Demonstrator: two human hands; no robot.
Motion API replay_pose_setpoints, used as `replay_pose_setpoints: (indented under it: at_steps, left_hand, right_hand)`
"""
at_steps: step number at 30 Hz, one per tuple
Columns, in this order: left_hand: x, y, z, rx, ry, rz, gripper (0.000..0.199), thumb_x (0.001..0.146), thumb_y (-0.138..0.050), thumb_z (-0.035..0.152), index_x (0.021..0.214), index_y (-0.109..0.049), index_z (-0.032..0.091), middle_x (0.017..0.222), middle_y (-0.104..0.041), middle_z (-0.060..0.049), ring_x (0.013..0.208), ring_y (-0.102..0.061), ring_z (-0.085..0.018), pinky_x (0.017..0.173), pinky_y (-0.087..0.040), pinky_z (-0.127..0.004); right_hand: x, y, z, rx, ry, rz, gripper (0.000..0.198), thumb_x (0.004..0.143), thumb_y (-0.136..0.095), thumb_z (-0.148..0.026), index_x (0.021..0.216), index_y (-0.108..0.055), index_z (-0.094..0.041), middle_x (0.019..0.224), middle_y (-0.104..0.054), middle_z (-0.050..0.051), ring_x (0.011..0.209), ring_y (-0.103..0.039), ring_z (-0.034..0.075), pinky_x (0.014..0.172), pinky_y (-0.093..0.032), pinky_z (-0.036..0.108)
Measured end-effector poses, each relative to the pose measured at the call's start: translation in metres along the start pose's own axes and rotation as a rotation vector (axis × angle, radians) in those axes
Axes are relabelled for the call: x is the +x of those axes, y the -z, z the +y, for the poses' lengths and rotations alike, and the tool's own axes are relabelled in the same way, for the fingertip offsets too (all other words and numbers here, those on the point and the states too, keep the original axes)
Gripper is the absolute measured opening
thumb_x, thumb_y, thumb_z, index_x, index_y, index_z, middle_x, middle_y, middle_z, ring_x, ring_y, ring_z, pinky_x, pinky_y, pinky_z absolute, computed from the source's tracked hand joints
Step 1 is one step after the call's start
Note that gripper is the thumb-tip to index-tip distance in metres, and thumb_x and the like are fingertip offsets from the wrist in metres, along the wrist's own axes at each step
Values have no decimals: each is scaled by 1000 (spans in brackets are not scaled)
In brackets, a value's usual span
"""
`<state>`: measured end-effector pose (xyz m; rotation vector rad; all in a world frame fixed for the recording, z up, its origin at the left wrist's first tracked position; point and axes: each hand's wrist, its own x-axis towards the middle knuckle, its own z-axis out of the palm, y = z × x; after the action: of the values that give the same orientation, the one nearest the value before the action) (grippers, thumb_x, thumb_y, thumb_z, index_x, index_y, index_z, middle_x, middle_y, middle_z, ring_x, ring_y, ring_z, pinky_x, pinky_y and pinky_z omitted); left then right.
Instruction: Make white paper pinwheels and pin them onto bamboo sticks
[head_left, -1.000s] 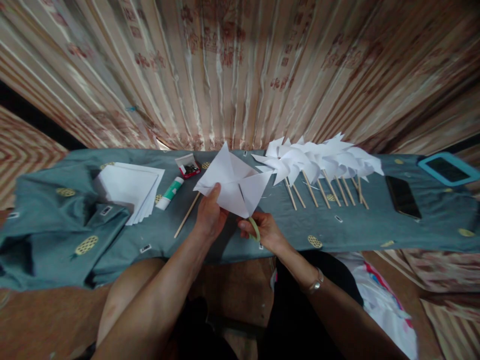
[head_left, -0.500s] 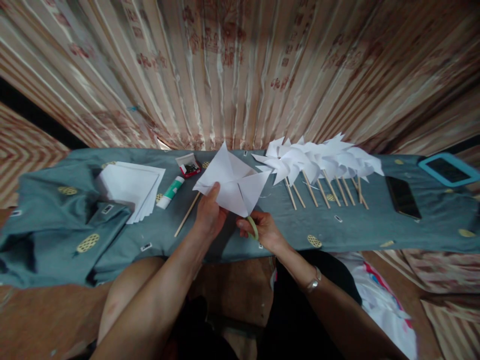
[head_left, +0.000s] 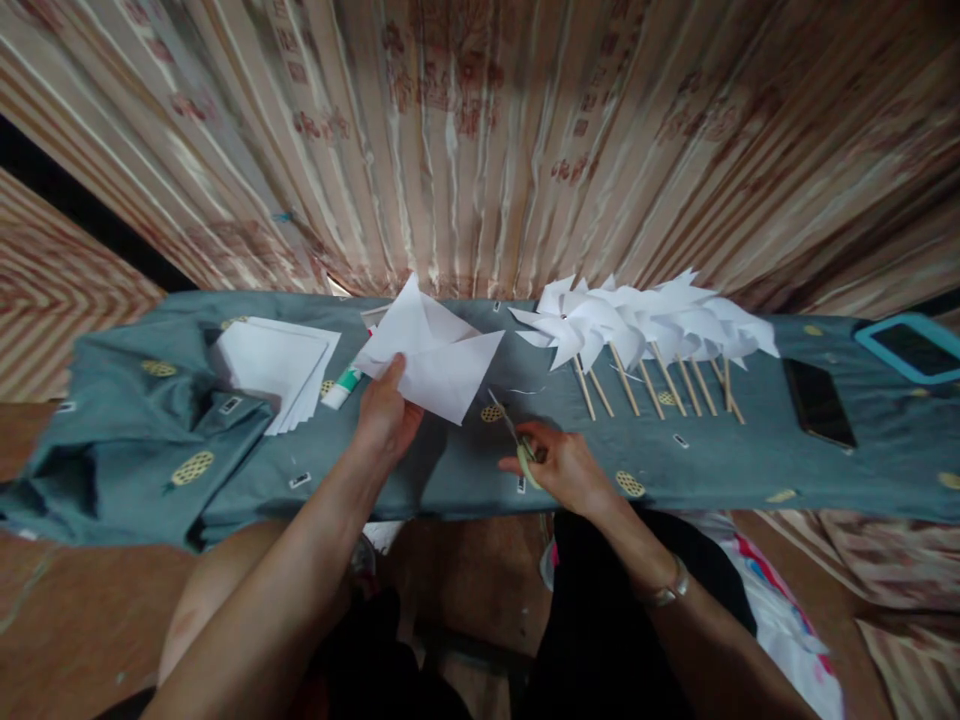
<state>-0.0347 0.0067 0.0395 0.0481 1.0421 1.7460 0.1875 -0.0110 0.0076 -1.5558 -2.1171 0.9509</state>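
A square of white paper [head_left: 442,365] with slits cut in from its corners is pinched in my left hand [head_left: 388,415], thumb on top and fingers beneath. My right hand [head_left: 562,465] grips a pair of scissors [head_left: 523,450] with pale green handles, their blades pointing up and left, apart from the paper. Behind the held sheet, a green and white glue stick [head_left: 343,386] is partly covered. Right of the paper lies a row of white paper pinwheels [head_left: 645,320] on wooden sticks.
On the left is a stack of white paper sheets [head_left: 274,365] on the grey-green cloth [head_left: 442,480]. A dark phone [head_left: 819,402] and a blue-framed device [head_left: 911,348] lie at the right. A striped curtain [head_left: 480,150] hangs behind the table.
My right hand has drawn the scissors out of the paper, moving right. My left hand has carried the paper left and turned it, covering the small red box and the loose stick.
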Motion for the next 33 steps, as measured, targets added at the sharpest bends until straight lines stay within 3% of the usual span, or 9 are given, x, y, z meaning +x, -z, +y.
replay_pose_setpoints:
  at_steps: [3,6,9,14,20,24,30,33]
  left_hand:
    - [-3,7,0,24,27,1,23,95,-50,9,109,-67,17,78,-73,1,62,-67,-9,63,-55,-16]
    - [-7,15,-8,67,83,-15,19,94,-52,10,104,-67,13,73,-73,0,57,-65,-10,59,-55,-17]
    - [-13,25,-19,116,125,-60,16,91,-55,11,101,-68,13,78,-74,-4,64,-69,-13,63,-58,-22]
    - [-21,35,-31,190,186,-111,13,84,-65,14,97,-67,14,87,-75,-9,78,-73,-20,77,-60,-30]
    - [-32,29,-34,263,260,-128,10,83,-62,8,90,-68,14,87,-76,-9,78,-73,-20,79,-61,-34]
    - [-35,30,-40,314,266,-215,11,80,-67,12,91,-70,14,92,-76,-12,87,-73,-23,84,-59,-37]
    - [-36,36,-34,430,236,-320,40,61,-87,27,94,-72,11,99,-76,-14,102,-70,-32,94,-53,-45]
    - [-32,41,-26,505,157,-335,50,55,-89,36,96,-71,13,101,-76,-12,106,-68,-32,99,-50,-46]
  right_hand:
    - [-1,21,11,-217,-55,60,46,80,-71,-37,120,-64,-16,79,-75,6,69,-71,24,63,-48,31]
    - [-1,37,21,-406,-105,120,46,85,-65,-32,127,-58,-13,89,-77,10,82,-74,27,68,-49,31]
    - [-1,47,25,-571,-162,108,45,86,-67,-33,126,-58,-13,97,-78,14,89,-75,30,69,-49,31]
    - [-1,55,22,-793,-219,1,37,88,-66,-39,116,-63,-16,91,-78,15,89,-75,32,68,-48,32]
    - [-3,61,23,-879,-184,-50,37,87,-66,-34,117,-64,-13,94,-78,18,91,-75,33,70,-50,33]
    - [-5,64,26,-882,-151,-74,39,87,-65,-31,120,-63,-11,96,-78,19,93,-75,33,73,-51,33]
    - [-9,65,27,-918,-149,-52,37,88,-63,-32,120,-62,-12,94,-78,18,90,-75,32,71,-52,34]
    - [-10,66,29,-916,-154,-52,35,89,-63,-32,118,-62,-12,90,-78,17,88,-75,32,70,-51,32]
